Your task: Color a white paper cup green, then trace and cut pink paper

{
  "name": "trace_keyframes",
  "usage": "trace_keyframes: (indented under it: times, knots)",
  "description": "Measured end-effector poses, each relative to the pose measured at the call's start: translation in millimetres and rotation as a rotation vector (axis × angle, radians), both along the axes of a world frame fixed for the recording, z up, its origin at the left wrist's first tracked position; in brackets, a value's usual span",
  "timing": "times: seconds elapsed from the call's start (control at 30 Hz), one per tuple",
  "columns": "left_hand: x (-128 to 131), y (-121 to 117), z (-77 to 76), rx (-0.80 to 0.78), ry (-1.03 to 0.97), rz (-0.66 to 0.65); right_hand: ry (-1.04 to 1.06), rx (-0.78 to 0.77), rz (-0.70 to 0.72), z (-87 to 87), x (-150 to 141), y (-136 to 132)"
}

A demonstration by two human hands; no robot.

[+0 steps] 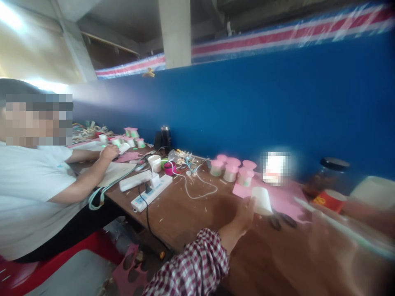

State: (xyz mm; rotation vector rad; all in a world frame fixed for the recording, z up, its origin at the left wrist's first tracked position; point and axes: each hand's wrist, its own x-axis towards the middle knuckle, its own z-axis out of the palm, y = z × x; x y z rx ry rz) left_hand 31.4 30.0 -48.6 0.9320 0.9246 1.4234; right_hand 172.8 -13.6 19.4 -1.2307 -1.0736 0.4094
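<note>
A person's left hand, in a checked sleeve, is right of centre in the lower half of the frame, its fingers grasping the side of a white paper cup. The cup is tilted slightly, just above or on the near edge of a pink sheet; contact with the table cannot be made out. The right hand, toward the lower right, is badly smeared by motion beside a long pale strip; whether its fingers grip the strip or are released cannot be told.

Scissors lie just right of the cup, partly on the sheet. Left of the sheet stands a cluster of pale spools with pink round ends. At the right are a red cup and a dark-lidded jar.

Left of centre, a white power strip lies near a pink tape roll. At the far left, a seated co-worker handles another white cup.
</note>
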Motion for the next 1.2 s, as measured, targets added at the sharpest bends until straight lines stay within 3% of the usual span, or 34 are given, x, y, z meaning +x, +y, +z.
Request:
trace_keyframes:
  times: [0.23,0.33,0.47,0.63,0.77,1.2]
  knots:
    - [-1.6,1.5,-2.8,-0.060,-0.152,-0.039,0.074,-0.015,0.063,-23.7,-15.8,18.4]
    - [-1.4,4.9,-6.5,0.001,-0.205,-0.029,0.058,0.013,0.087,-30.7,-12.1,16.3]
    - [-2.7,8.0,-6.0,-0.003,-0.244,-0.090,0.003,-0.029,0.105,-30.7,-13.0,8.8]
    - [-3.0,1.4,6.1,-0.017,-0.249,-0.113,-0.033,-0.045,0.241,-32.1,-16.7,3.6]
    - [-1.3,-2.9,13.7,-0.038,-0.300,-0.155,-0.067,-0.044,0.268,-33.0,-15.2,4.2]
    - [2.2,-2.2,12.6,-0.130,-0.295,-0.215,-0.017,-0.011,0.298,-24.9,-14.9,2.5]
